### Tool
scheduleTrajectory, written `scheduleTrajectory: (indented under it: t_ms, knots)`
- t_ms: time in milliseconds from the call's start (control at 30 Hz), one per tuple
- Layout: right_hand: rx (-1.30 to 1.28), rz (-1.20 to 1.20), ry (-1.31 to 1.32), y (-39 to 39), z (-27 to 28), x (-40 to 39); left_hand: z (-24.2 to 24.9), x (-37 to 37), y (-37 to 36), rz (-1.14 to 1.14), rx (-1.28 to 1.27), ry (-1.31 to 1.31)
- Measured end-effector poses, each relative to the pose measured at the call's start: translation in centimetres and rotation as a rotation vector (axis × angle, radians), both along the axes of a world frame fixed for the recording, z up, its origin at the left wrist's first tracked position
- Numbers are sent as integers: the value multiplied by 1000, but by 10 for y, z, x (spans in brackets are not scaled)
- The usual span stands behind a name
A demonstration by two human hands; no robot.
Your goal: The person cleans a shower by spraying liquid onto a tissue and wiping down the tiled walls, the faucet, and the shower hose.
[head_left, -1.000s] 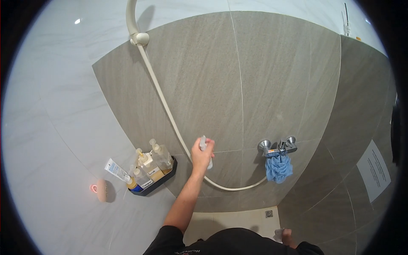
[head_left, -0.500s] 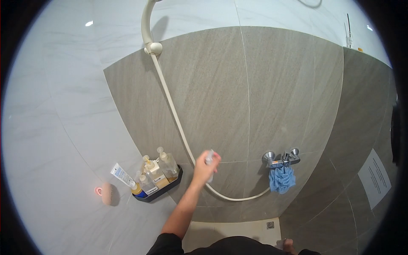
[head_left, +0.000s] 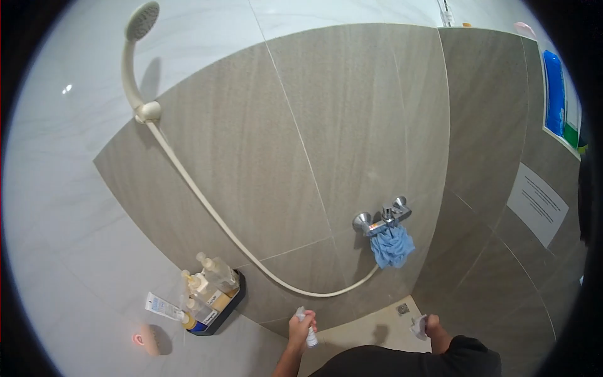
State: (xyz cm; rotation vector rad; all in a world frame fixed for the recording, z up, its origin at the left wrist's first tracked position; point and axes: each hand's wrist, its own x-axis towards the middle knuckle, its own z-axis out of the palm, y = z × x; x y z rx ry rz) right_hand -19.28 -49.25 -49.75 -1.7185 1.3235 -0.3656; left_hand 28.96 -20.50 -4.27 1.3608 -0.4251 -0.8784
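My left hand (head_left: 297,329) is closed around a small, clear-and-white spray bottle (head_left: 311,340), low in front of the tiled wall. Its fingers wrap the upper part, and the bottle's lower end shows beneath them. To the right, my right hand (head_left: 432,323) is closed on a crumpled pale grey cloth (head_left: 419,327), over the floor beside the drain (head_left: 402,309). Above and between the hands, a blue mesh shower puff (head_left: 392,247) hangs from the chrome mixer tap (head_left: 384,220).
A dark corner caddy (head_left: 230,308) on the left holds several pump bottles (head_left: 218,271) and a white tube (head_left: 164,306). The cream shower hose (head_left: 213,212) curves from the shower head (head_left: 143,22) to the tap. A printed sheet (head_left: 537,205) is on the right wall.
The view has swung to the right, showing more of the right wall. My left hand has come down with the spray bottle. My right hand and its cloth now show more fully.
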Motion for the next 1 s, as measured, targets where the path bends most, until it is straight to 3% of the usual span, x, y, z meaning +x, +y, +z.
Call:
scheduleTrajectory:
  t_ms: [67,133,167,233,300,400,433,467,567,667,733,933,1000]
  knots:
    - [555,-675,-477,34,135,60,-14,1,16,98,22,69]
    - [705,-842,-814,21,115,65,-24,2,29,121,72,68]
    - [778,-690,-945,29,137,67,-29,3,34,171,85,65]
    - [952,-414,-1090,45,245,103,-36,8,43,195,118,83]
    - [917,-237,-1145,52,276,122,-46,13,45,226,146,57]
    - [873,-85,-1144,66,303,160,-46,11,30,192,184,-3]
    - [876,-160,-1112,72,277,169,-50,9,31,179,195,-14]
    - [981,-169,-1113,84,299,185,-51,9,19,115,167,-62]
    - [1210,94,-1146,121,329,225,-61,2,42,124,276,-56]
    - [1486,102,-1220,153,308,266,-111,16,69,88,240,-159]
    - [1620,138,-1145,165,334,274,-89,3,72,122,395,-54]
    - [1521,158,-1121,173,353,269,-66,12,58,183,357,33]
    - [1409,55,-1250,166,355,267,-56,12,58,240,305,43]
